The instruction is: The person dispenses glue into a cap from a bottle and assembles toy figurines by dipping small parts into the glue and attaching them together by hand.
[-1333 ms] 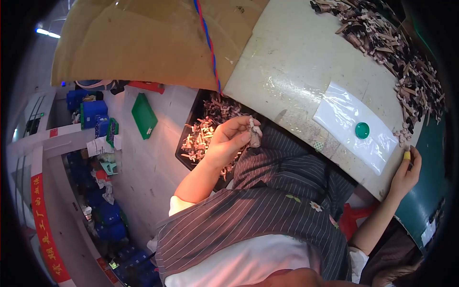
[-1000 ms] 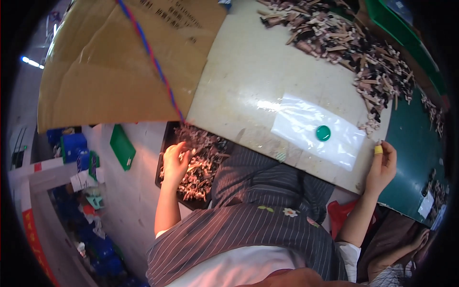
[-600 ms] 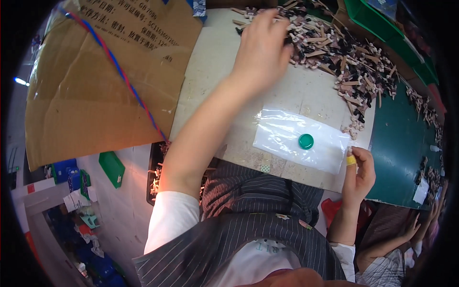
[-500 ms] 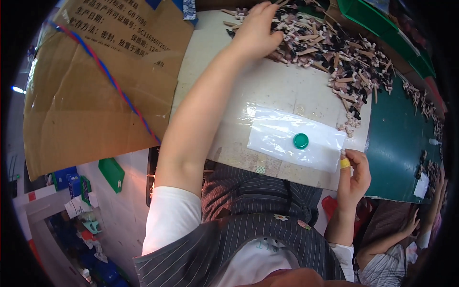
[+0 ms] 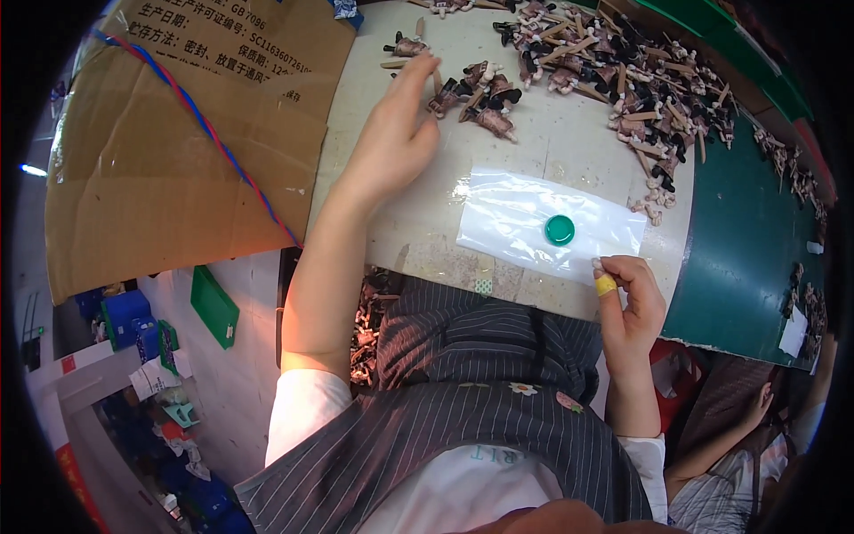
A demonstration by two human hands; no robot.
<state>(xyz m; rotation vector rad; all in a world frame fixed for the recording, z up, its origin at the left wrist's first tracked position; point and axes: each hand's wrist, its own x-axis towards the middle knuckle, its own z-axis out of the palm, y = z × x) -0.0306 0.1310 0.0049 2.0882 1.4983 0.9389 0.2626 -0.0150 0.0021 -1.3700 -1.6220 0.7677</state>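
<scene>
My left hand (image 5: pixel 391 147) is over the left part of the pale worktop, fingers stretched out and thumb apart. Just right of its fingertips lies a small group of figurines (image 5: pixel 480 98) in dusty pink and black, with tan flat sticks among them. Another figurine (image 5: pixel 409 44) lies beyond the fingertips. My right hand (image 5: pixel 633 298) is closed in a pinch by the near right corner of a clear plastic sheet or bag (image 5: pixel 507 214); what is in the pinch, if anything, is too small to make out. Yellow tape wraps one finger. A round green cap (image 5: pixel 559 230) sits on the plastic.
A large pile of figurines (image 5: pixel 640 107) covers the back right of the worktop (image 5: pixel 382 214). At left stands a cardboard box (image 5: pixel 178 196) with a red and blue cord (image 5: pixel 205 125). A green surface (image 5: pixel 738 240) adjoins at right, where another person's arm (image 5: pixel 729 445) shows.
My left hand has come back from the pile toward the left and nearer. Several figurines now lie apart from the pile beside it. My right hand has shifted slightly left; the view has moved a little.
</scene>
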